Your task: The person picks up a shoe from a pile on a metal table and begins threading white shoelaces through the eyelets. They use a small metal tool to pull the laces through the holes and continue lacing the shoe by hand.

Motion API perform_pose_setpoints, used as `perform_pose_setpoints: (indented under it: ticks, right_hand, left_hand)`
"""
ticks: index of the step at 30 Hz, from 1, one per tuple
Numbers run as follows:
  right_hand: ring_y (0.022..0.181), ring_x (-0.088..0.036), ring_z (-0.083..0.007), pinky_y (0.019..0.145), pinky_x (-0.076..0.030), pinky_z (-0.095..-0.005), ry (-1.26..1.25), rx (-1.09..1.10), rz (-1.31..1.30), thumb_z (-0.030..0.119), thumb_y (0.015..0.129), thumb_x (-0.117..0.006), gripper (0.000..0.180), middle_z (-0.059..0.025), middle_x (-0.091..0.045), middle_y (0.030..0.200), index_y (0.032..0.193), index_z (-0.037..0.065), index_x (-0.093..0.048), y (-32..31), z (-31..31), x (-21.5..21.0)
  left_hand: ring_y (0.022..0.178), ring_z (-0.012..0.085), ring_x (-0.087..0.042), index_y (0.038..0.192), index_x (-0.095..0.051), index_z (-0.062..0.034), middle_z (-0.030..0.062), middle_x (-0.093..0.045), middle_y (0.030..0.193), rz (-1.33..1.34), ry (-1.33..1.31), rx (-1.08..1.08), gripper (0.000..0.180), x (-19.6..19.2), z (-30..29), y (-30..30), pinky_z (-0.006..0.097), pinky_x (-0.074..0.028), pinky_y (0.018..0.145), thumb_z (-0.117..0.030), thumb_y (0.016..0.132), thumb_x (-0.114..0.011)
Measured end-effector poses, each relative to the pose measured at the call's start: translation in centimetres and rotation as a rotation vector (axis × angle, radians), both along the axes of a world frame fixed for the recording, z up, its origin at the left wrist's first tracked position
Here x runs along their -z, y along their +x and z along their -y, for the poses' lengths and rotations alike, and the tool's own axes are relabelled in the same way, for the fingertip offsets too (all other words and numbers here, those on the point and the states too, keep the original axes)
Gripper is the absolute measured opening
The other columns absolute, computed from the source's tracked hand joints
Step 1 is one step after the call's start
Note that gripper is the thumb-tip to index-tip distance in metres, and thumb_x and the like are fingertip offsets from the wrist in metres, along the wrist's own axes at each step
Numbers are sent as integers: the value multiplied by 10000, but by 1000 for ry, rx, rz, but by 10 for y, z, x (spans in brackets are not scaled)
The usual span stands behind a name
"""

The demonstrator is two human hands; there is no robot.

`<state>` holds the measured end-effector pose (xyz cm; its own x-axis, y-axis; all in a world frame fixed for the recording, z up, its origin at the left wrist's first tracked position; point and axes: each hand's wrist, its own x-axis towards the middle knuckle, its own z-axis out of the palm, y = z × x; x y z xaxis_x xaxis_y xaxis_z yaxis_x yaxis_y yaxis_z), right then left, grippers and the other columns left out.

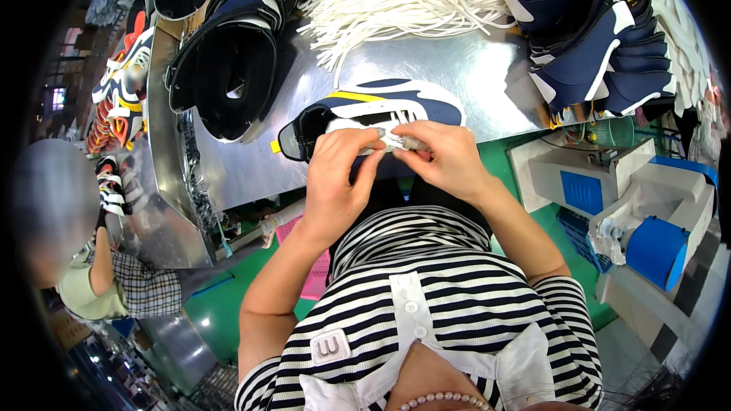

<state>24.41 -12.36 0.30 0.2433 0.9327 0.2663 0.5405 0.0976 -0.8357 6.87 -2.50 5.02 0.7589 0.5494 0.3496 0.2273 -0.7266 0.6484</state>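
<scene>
A navy, white and yellow shoe upper (442, 99) lies on its side near the table's front edge, its black-lined heel opening to the left with a yellow tab (276, 147). At its near side, the fingers of my left hand (339, 171) are closed on the white edge of the upper. Close beside it, my right hand (453, 160) pinches what looks like a white shoelace (401, 116) at the lacing edge. Greyish covers wrap some fingertips. My fingers hide exactly where the lace passes.
A heap of loose white laces (411, 0) lies at the back of the metal table (259, 171). Dark uppers (236, 68) stack at left, navy ones (579, 68) at right. A white and blue machine (586, 183) stands right. At far left, another person (99, 281) sits near orange-and-white shoes (126, 84).
</scene>
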Motion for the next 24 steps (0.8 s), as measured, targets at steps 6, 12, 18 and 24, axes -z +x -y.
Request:
perform_pose_setpoints:
  ticks: [6, 12, 18, 24]
  right_hand:
    - [639, -621, -180, 545, -462, -264, 72, -1, -299, -10, 794, -657, 204, -79, -658, 797, 991, 33, -689, 11, 5, -1]
    - [525, -581, -161, 475, -413, -259, 102, -605, -191, 80, 744, -799, 364, -11, -619, 690, 1096, 117, -715, -5, 46, -44]
    - [625, -603, -55, 549, -464, -210, -254, 136, -622, 172, 928, -680, 237, -20, -690, 748, 1092, 3, -700, 7, 30, -29]
    - [550, -531, -63, 523, -447, -224, -244, 194, -751, 205, 922, -699, 201, 27, -579, 665, 960, 8, -674, -5, 4, -6]
  left_hand:
    - [835, 326, -635, 1135, -578, -34, 133, -676, 942, -132, -111, -122, 375, 2, 0, -7, 401, -491, 734, -75, 807, -754]
    - [768, 316, -644, 989, -623, -17, 140, -670, 884, -128, 17, -165, 204, 10, -16, 5, 359, -501, 684, -76, 834, -743]
    - [720, 325, -628, 928, -616, -3, 144, -641, 815, -17, 119, -112, 177, 3, -10, 11, 372, -488, 635, -16, 807, -744]
    - [681, 303, -600, 884, -590, -27, 117, -614, 770, 128, 227, 64, 221, 4, -2, 8, 370, -465, 595, 47, 753, -752]
